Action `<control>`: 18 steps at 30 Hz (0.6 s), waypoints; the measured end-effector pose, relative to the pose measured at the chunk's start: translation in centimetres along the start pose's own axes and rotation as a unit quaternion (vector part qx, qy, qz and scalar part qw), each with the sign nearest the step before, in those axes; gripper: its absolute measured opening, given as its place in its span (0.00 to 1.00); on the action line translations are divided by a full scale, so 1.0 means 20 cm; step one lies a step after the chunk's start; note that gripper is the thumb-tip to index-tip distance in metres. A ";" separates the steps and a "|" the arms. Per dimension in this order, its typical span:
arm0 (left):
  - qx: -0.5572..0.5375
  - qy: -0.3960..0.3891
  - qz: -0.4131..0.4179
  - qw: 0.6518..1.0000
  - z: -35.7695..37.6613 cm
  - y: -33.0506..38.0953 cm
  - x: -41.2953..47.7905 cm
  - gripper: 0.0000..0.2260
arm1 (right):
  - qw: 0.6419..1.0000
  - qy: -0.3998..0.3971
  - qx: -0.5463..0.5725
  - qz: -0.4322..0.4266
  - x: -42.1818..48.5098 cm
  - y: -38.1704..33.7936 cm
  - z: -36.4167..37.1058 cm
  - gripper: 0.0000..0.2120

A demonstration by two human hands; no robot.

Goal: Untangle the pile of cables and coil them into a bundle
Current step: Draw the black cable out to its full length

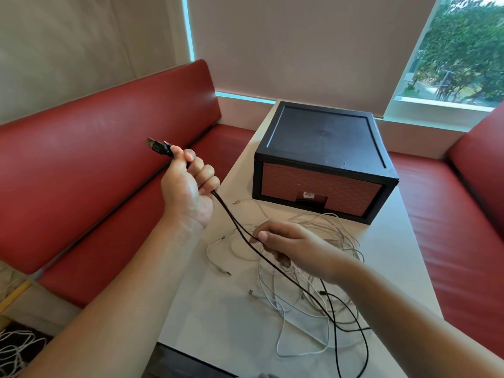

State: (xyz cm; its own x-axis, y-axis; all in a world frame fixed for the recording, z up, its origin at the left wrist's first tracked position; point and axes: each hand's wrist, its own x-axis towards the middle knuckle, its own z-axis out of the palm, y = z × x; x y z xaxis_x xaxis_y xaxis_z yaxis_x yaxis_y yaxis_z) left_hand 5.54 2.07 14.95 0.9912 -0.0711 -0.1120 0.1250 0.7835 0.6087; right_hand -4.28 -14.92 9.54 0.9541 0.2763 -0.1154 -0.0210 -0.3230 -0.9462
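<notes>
view: head, looking down at the table (pixel 218 323)
left hand (pixel 188 184): raised, fist closed round the black cable (pixel 272 264), both plugs (pixel 159 147) poking past the thumb, likely paired so the doubled length coils evenly
right hand (pixel 286 244): lower, pinching the same two black strands, seemingly to draw them clear of the pile
white cables (pixel 327 236): loose tangle on the table, just before the drawer box (pixel 324 159), not yet coiled
black tail: threaded through that tangle toward the near edge
</notes>
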 end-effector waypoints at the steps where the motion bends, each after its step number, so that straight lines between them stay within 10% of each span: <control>1: 0.002 -0.003 0.001 1.000 0.01 -0.01 0.00 0.21 | 1.000 -0.009 -0.023 0.000 0.00 -0.03 0.01 0.10; 10: 0.018 0.008 0.009 1.000 0.03 -0.07 -0.03 0.21 | 0.911 0.221 -0.337 -0.091 -0.07 0.07 -0.04 0.11; 18: 0.031 0.027 0.070 0.997 0.08 -0.09 -0.07 0.21 | 0.866 0.296 -0.398 -0.054 -0.12 0.22 -0.15 0.14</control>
State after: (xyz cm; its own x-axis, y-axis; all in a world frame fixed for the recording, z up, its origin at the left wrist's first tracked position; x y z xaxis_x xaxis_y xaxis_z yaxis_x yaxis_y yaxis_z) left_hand 4.09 -0.19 15.35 0.9955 0.0708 -0.0630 -0.0105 0.7434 0.6688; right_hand -5.78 -19.62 6.54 0.9284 -0.0934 0.3596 0.0655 -0.9116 -0.4059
